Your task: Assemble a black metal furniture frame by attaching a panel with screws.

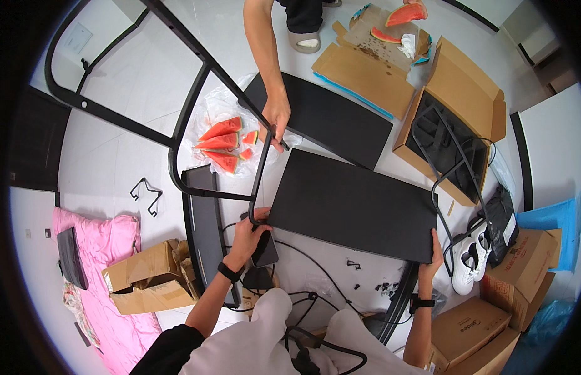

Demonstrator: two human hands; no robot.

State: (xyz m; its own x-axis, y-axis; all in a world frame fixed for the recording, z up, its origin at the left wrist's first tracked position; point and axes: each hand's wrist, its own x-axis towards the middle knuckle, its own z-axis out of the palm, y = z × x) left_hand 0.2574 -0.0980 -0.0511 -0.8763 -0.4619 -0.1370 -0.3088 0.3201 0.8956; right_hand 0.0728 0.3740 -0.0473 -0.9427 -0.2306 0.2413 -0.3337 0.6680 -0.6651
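A flat black board (353, 203) lies in front of me, its long side toward me. My left hand (245, 237) is closed at the board's left edge, beside the lower corner of a black tubular metal frame (191, 119); the exact hold of the fingertips is partly hidden. My right hand (430, 257) grips the board's right edge near its near corner. Opposite me, another person's hand (276, 112) holds the frame's tube above a second black board (331, 115). A dark phone-like slab (265, 251) lies just under my left hand.
Watermelon slices (222, 140) lie on a plastic bag at the left. An open carton (450, 134) and another black frame (435, 159) stand right, near white shoes (467, 259). Black screws (385, 289) and a cable (315, 265) are on the floor. Pink bedding (109, 256) lies far left.
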